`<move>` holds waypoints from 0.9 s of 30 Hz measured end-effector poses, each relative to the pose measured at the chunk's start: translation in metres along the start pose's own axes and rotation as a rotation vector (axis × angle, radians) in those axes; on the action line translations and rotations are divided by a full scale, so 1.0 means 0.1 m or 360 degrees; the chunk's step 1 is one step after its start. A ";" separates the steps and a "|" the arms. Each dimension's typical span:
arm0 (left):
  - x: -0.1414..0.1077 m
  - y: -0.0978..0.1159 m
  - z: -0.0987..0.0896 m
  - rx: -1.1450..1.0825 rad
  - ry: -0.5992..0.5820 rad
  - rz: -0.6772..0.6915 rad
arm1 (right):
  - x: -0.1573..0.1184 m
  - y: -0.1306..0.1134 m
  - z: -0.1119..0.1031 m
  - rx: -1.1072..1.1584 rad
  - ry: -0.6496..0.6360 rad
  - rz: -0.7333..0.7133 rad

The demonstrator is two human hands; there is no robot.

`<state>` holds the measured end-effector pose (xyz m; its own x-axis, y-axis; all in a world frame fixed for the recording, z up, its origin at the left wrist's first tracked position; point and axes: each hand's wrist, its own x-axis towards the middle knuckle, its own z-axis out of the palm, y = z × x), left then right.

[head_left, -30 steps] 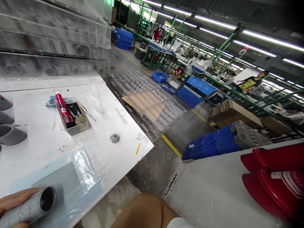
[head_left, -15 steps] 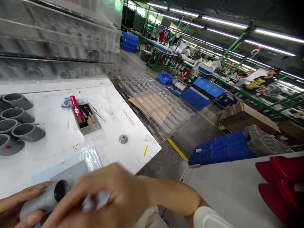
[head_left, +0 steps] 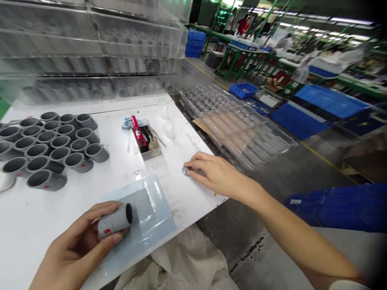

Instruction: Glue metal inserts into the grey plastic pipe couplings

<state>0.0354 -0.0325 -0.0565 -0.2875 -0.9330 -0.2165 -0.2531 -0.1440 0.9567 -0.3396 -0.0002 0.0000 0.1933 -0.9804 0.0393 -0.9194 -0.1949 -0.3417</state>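
Note:
My left hand (head_left: 81, 237) is closed around a grey cylindrical tube (head_left: 113, 221). It has a small red mark on its side, and its dark open end points right. Under it lies a light blue sheet (head_left: 165, 209) with a grey rectangular pad (head_left: 140, 199) on it. Over at the right part of the white table, my right hand (head_left: 208, 171) has its fingers closed on a small round metal part (head_left: 185, 170), mostly covered by the fingers. Whether that part is lifted off the table I cannot tell.
Several grey tubes (head_left: 50, 180) with red marks stand grouped at the left. A small tool box (head_left: 151, 154) holds a red-handled tool (head_left: 138, 131). Clear trays of tubes (head_left: 130, 64) are stacked behind. Beyond the table's right edge are transparent trays (head_left: 260, 141) and blue crates (head_left: 341, 205).
My right hand has moved away from the tube, forward and right, and taken hold of the round metal part. The view has turned left, and the left hand still holds the tube.

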 end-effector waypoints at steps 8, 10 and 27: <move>-0.03 0.20 0.06 -0.0207 -0.0098 0.0042 | 0.02 -0.40 0.27 0.0836 0.0334 -0.0019; -0.02 0.18 0.05 -0.0244 -0.0145 0.0048 | -0.01 -0.66 0.49 0.1243 0.0393 -0.0014; 0.03 0.09 0.00 -0.0412 -0.0385 0.0273 | -0.02 -1.17 0.90 0.1744 0.0460 0.0233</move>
<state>0.0324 -0.0363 -0.0484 -0.5225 -0.8505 -0.0594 0.0501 -0.1002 0.9937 -0.2014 0.0275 -0.0445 -0.1078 -0.9894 0.0977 -0.1060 -0.0863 -0.9906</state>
